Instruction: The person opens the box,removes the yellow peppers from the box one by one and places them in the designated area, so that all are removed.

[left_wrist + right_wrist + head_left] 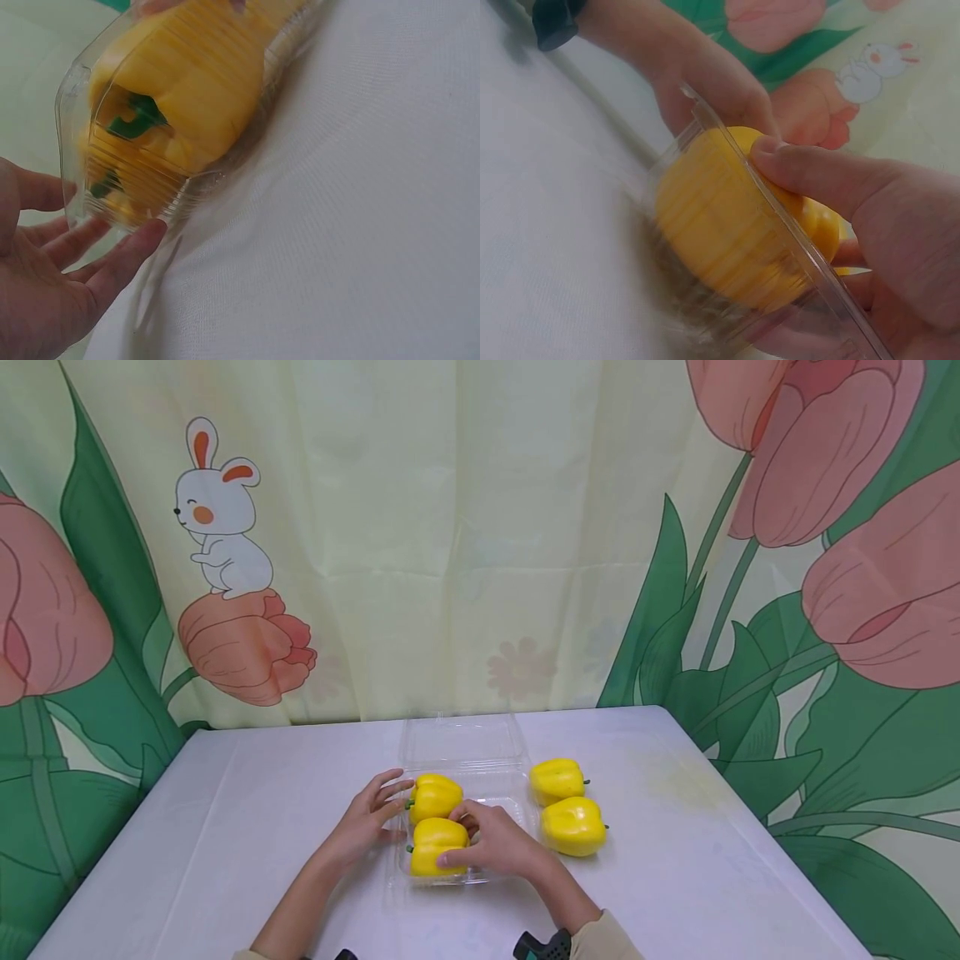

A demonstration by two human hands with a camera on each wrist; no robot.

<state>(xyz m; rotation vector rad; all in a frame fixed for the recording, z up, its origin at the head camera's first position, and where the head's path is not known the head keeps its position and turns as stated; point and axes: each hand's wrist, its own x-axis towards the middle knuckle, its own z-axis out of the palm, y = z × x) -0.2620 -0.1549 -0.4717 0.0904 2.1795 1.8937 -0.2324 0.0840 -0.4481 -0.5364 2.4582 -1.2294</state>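
Two yellow bell peppers lie in the left half of a clear plastic clamshell box [489, 865], their green stems toward its left wall. My right hand [498, 842] grips the nearer bell pepper [433, 847], thumb on its near side and fingers behind it. In the right wrist view the thumb presses on this pepper just over the box rim [780, 214]. Behind it sits the farther bell pepper [438, 792]. My left hand [365, 814] is at the box's left side, its extended fingertips against the ribbed plastic wall [142, 202] in the left wrist view.
Two more yellow bell peppers, a far one [557, 781] and a near one [573, 827], lie on the white-covered table [675, 893] right of the box. The box's clear lid [462, 741] is folded back toward the curtain [457, 568] behind the table.
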